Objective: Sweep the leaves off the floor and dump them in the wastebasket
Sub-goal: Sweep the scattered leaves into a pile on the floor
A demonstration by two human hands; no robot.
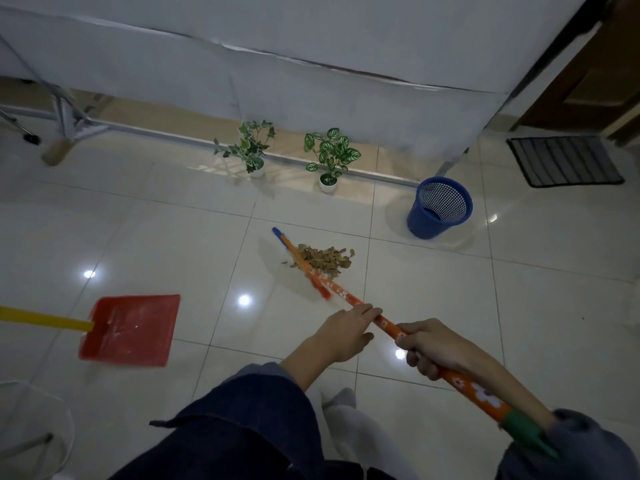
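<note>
A person stands on a glossy tiled floor (433, 289) with an orange flower-printed broom (349, 299) held in both hands. The right hand (433, 348) is wrapped fully around the handle, fingers curled shut on it. The left hand (346, 336), further down the handle, lies looser, its fingers stretched along the shaft and touching it; whether they close around it cannot be told. The broom's blurred head meets a gathered pile of dry brown leaves (323, 258) near the middle of the floor.

The leaves appear mostly swept into one heap, with no obvious strays on the surrounding tiles. A red dustpan (130, 329) with a yellow handle lies well apart toward the left edge of the floor, empty as far as can be seen. The blue mesh wastebasket (440, 207) stands upright beyond the pile, to its right, near two small potted plants (329, 157) along the far edge. By this reckoning, loading the pan and dumping the leaves are yet to be done.
</note>
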